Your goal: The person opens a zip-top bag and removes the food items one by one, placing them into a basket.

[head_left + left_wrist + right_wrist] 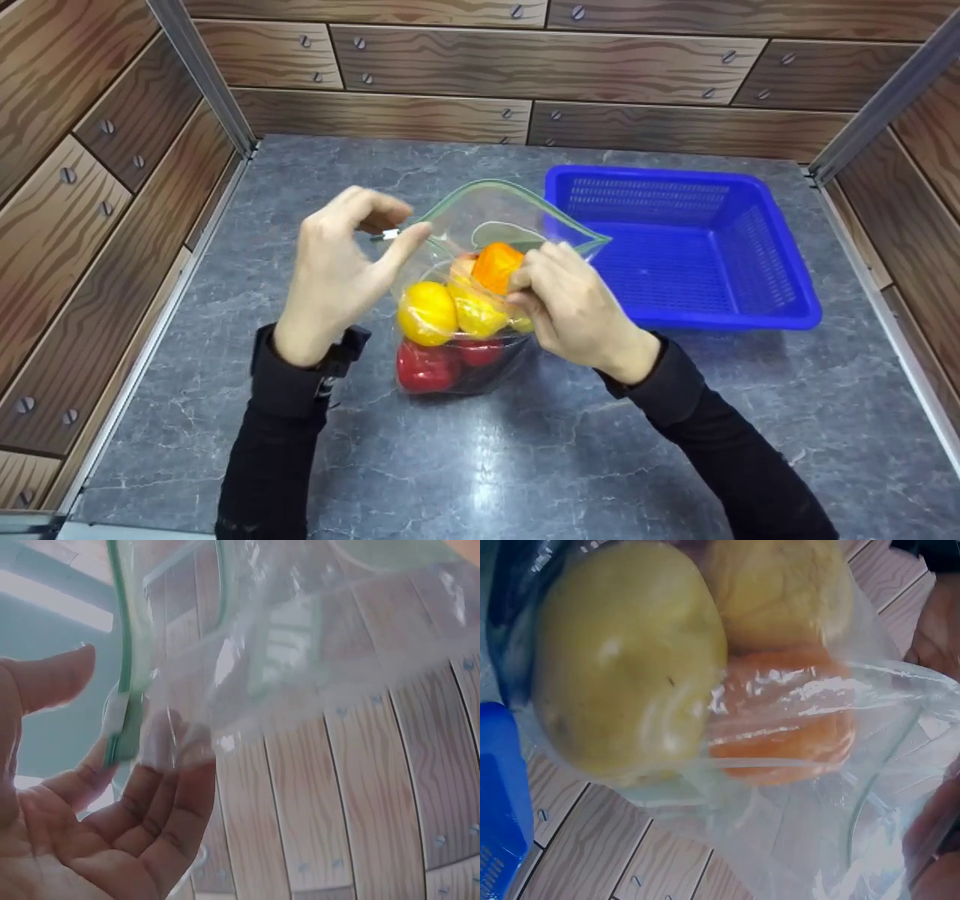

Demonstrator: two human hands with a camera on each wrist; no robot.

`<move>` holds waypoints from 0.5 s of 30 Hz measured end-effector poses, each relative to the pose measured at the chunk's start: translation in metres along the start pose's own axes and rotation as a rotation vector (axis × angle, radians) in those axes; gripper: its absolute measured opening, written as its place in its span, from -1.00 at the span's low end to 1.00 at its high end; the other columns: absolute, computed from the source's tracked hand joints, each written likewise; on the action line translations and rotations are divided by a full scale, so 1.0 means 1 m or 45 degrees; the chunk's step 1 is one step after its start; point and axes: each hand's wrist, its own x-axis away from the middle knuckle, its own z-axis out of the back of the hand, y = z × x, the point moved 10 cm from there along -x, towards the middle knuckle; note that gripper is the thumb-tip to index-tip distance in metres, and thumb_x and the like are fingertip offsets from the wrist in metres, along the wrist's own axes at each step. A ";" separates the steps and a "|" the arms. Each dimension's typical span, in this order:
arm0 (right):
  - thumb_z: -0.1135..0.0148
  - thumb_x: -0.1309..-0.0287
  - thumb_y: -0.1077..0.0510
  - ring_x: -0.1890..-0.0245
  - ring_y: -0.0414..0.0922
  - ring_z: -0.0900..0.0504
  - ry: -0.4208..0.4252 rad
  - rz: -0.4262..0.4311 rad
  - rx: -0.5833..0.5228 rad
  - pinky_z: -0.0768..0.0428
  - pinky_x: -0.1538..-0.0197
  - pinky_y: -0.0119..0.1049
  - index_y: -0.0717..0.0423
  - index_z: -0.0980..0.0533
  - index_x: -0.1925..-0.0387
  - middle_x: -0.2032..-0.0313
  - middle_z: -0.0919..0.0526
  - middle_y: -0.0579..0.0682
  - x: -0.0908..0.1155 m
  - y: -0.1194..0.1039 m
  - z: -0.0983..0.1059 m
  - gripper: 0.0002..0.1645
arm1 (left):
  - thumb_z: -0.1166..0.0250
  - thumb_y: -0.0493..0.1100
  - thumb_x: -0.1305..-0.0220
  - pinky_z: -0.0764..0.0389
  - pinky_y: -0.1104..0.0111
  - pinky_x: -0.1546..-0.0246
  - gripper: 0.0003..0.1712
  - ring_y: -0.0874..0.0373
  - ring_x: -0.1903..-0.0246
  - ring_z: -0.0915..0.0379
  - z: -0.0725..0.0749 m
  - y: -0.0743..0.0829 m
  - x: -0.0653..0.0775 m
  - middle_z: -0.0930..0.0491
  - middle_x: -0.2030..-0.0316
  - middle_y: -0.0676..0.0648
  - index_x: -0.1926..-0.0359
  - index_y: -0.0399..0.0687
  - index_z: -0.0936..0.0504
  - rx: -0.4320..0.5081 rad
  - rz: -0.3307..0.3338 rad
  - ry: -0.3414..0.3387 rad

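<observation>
A clear zip bag (510, 206) with a green-edged mouth stands open in the middle of the table. Inside are red fruits (427, 367) at the bottom, yellow fruits (427, 313) above them, and an orange piece (496, 266) near the top. My right hand (574, 307) pinches the bag's near edge beside the orange piece. On the other side, my left hand (334, 259) has its thumb and fingers spread around the bag's left corner. There the white slider (115, 714) sits between thumb and fingers, and the fingertips lie behind the plastic.
A blue plastic basket (795, 281) with perforated walls stands to the right of the bag, its near left corner close to my right hand. Wood-patterned panels (525, 64) wall in the grey marbled table (360, 465) at the back and both sides.
</observation>
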 end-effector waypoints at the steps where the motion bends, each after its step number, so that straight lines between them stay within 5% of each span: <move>1: -0.02 -0.61 0.04 0.46 -0.08 -0.25 -0.006 0.021 0.004 -0.18 0.31 -0.26 0.22 -0.47 0.29 0.47 -0.40 0.01 0.002 -0.002 -0.001 -0.64 | -0.53 -0.03 -0.31 -0.64 0.43 0.19 -0.70 0.11 0.33 -0.63 -0.005 0.002 -0.002 -0.75 0.30 -0.17 0.18 -0.20 -0.78 -0.011 0.007 -0.023; 11: -0.08 -0.60 0.09 0.45 -0.11 -0.35 -0.060 0.133 0.069 -0.28 0.35 -0.29 0.17 -0.52 0.28 0.42 -0.52 -0.03 0.019 -0.015 -0.003 -0.71 | -0.51 -0.18 -0.31 -0.47 0.43 0.43 -0.86 0.06 0.52 -0.54 -0.035 0.015 -0.010 -0.75 0.43 -0.13 0.23 -0.19 -0.87 -0.162 0.003 -0.247; 15: -0.09 -0.59 0.11 0.44 -0.13 -0.37 -0.067 0.173 0.097 -0.30 0.36 -0.33 0.16 -0.52 0.30 0.42 -0.54 -0.05 0.028 -0.021 -0.003 -0.71 | -0.49 -0.22 -0.32 -0.37 0.43 0.44 -0.90 0.07 0.53 -0.47 -0.039 0.012 -0.007 -0.73 0.44 -0.12 0.23 -0.18 -0.87 -0.188 0.056 -0.270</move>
